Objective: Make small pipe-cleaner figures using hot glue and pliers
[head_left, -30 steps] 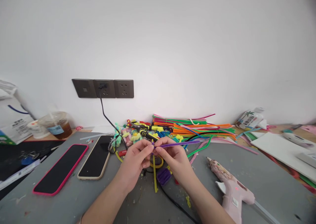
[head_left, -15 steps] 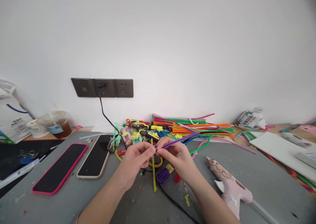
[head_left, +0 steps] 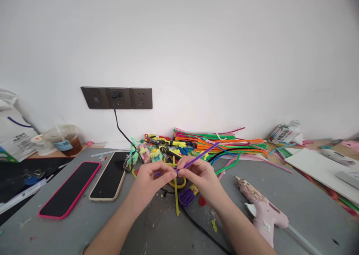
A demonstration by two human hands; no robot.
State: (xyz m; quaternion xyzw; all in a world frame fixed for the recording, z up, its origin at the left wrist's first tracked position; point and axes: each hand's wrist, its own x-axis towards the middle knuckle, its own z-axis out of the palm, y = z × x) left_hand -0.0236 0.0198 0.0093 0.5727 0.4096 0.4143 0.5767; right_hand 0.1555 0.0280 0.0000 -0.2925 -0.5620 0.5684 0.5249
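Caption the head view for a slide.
Left hand and right hand pinch a purple pipe cleaner over a gray table, glue gun at right.

From here I see a slim, fuzzy purple pipe cleaner (head_left: 203,153), a straight yellow pipe cleaner (head_left: 176,200), a pale-pink plastic glue gun (head_left: 266,212) at right, and a grey tabletop (head_left: 140,234).

A plain white wall (head_left: 196,52) fills the back, palest around its middle and greyer toward the top corners. Three dark socket plates (head_left: 141,99) sit side by side on it, left of centre, with a black plug (head_left: 117,95) in the middle one. Below stands a table with a grey top (head_left: 157,232) and wood (head_left: 313,146) showing along the wall.
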